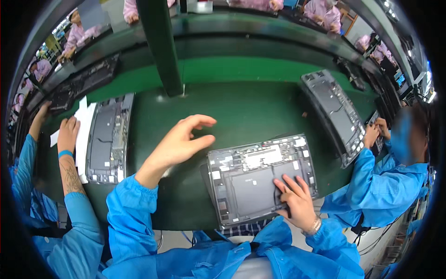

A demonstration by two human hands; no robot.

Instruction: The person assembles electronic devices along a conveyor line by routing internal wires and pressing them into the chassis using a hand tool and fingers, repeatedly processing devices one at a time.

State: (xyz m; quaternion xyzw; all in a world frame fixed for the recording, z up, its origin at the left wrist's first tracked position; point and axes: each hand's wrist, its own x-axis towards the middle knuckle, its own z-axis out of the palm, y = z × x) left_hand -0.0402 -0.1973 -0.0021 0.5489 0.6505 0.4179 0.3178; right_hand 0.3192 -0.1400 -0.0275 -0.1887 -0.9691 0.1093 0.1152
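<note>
In front of me lies an opened tablet-like device (255,190), its grey battery pack and a strip of circuit boards exposed. Another dark panel edge (208,186) shows beneath its left side. My right hand (297,202) rests on the lower right of the device, fingers stretched over the battery and thumb apart; a dark patch between thumb and fingers is too unclear to name. Above the green table, left of the device, my left hand (183,139) is raised with nothing in it, fingers curved and thumb apart.
A stack of similar opened devices (332,109) stands at the right, beside a co-worker's hands (374,132). At the left, a co-worker's hand (68,132) touches white sheets (83,135) beside another opened device (109,139). A green post (162,51) rises at the table's back.
</note>
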